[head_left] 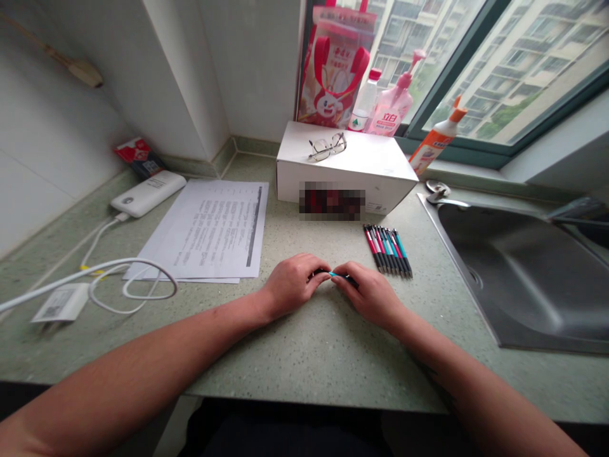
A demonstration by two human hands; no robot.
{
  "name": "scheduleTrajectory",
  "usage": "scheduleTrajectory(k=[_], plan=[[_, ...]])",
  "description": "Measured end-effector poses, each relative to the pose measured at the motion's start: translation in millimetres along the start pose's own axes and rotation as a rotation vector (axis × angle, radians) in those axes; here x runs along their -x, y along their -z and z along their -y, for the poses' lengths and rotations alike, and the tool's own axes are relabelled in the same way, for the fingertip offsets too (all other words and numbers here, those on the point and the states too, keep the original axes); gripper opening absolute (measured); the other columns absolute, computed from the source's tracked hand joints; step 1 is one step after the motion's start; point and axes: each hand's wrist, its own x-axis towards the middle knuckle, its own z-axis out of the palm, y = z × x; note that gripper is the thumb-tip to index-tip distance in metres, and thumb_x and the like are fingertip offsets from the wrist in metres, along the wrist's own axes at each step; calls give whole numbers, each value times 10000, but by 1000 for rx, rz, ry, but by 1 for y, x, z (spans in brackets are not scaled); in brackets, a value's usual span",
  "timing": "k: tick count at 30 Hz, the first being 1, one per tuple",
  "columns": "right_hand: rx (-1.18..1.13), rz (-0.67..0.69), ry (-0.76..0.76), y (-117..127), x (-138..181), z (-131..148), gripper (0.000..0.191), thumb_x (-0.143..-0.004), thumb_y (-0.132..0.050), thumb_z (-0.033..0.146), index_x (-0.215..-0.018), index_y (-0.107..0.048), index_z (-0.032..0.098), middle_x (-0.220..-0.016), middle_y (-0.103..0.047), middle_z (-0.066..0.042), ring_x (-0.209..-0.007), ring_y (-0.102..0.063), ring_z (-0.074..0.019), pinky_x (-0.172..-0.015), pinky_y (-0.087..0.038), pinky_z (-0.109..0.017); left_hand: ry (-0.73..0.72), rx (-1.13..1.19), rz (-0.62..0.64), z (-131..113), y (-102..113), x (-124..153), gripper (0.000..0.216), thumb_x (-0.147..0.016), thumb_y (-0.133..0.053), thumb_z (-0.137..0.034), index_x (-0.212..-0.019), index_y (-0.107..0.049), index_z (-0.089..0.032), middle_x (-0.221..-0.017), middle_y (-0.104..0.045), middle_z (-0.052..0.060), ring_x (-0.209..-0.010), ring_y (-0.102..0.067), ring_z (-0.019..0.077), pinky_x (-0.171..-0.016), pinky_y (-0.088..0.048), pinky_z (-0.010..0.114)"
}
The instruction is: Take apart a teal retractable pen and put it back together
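Both my hands meet low over the green speckled counter [304, 355], gripping one pen [337, 275] with a teal middle and black ends. My left hand [292, 284] pinches its left end, my right hand [368, 292] its right end. The pen lies roughly level between them. Just beyond my right hand a row of several more pens [387, 249], red and teal with black tips, lies side by side on the counter.
A white box [347, 168] with glasses [327, 146] on top stands behind. Printed sheets [214, 230], a power bank [148, 192], white cable and charger [61, 301] lie left. A steel sink [523, 279] is at right. Bottles [394, 101] line the window sill.
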Motion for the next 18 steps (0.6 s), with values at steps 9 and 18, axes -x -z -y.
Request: scheduleTrajectory(k=[9, 18], plan=[[-7, -2, -29, -1, 0, 0, 185, -955, -570, 362, -1048, -604, 206, -942, -713, -49, -822, -671, -207, -702, -462, -311, -3, 3, -3, 0, 0, -1, 104, -934, -612, -237, -966, -682, -166, -910, -712, 39, -851, -647, 184, -782, -504, 320], [-18, 1, -12, 0, 0, 0, 171, -981, -527, 360, -997, -615, 214, -918, -707, -47, -796, -653, -186, -694, -448, -292, -10, 1, -4, -1, 0, -1, 118, -945, -597, -247, -957, -685, -170, -906, -717, 35, -844, -648, 175, -779, -504, 311]])
